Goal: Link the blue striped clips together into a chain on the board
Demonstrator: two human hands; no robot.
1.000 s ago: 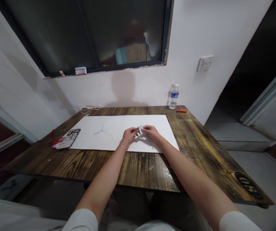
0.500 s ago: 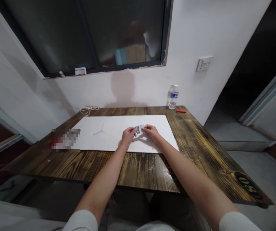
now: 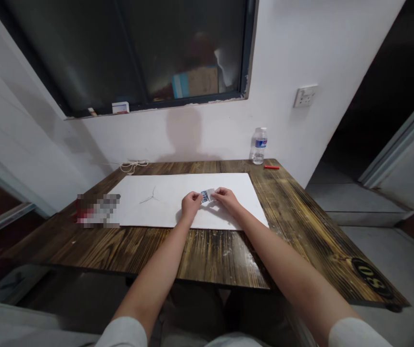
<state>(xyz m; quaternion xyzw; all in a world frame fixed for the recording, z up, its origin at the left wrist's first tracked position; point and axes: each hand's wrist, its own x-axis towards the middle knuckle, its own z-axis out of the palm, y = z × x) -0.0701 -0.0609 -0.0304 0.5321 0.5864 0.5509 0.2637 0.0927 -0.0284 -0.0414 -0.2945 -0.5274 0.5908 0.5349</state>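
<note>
Over the white sheet (image 3: 171,190) on the bench (image 3: 207,250), a small folded paper slip (image 3: 207,195) with blue print on its visible face is held between the two hands, toward the sheet's right half; whether it touches the sheet cannot be determined. The left hand (image 3: 191,204) grips the slip's left end, its fingers (image 3: 199,195) closed on the paper; the right hand (image 3: 226,199) grips the right end, its fingers (image 3: 216,192) likewise clamped on it. Both palms face down, and the hands are just apart, with only the slip between them; white sleeves (image 3: 122,333) cover the upper arms at the lower edge of the view.

The sheet lies flat, and a thin three-armed grey mark (image 3: 151,195) sits on its left half. Just beyond the sheet's left end, an object (image 3: 98,210) with red at one side lies on the bench; it is too blurred to identify. A coil of white cord (image 3: 132,166) lies at the far edge; a plastic water bottle (image 3: 259,146) with a blue label stands upright at the far right, and a small red stick (image 3: 272,167) lies just beside it. A round black marker (image 3: 371,277) with numerals is fixed on the bench's right corner; a white wall socket (image 3: 305,96) is mounted on the wall above, and a small box (image 3: 121,108) rests on the sill of the dark window (image 3: 120,53).
</note>
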